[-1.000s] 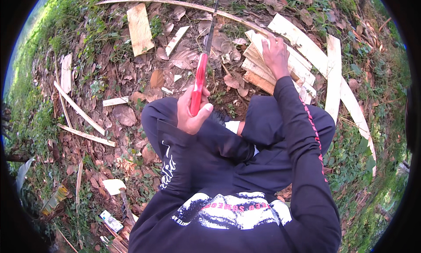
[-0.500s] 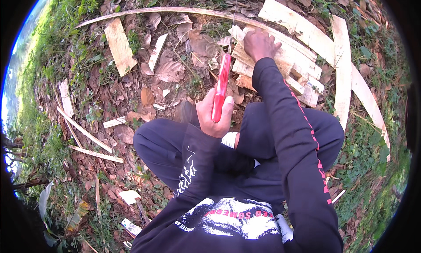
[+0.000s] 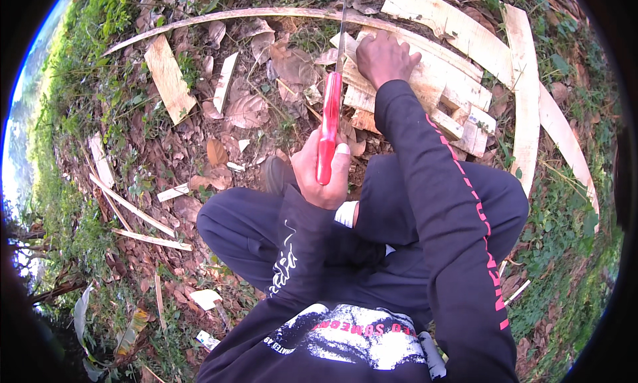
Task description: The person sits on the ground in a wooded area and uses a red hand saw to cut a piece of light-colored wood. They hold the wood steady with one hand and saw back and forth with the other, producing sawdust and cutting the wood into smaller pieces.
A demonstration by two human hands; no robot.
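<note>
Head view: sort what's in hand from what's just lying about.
In hand:
- knife, red handle, gripped by the left hand
- stack of pale wood pieces, pressed down by the right hand

Lying about:
- flat board on the leaves
- thin slats at the left
- long curved strip along the top
- dry leaves

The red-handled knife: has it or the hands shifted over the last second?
The left hand kept its grip on the red-handled knife, which swung from a slight lean to nearly upright in the picture, blade nearer the right hand. That hand stayed pressed on the pale wood strips. The whole view drifted a little; the person stayed seated.
</note>
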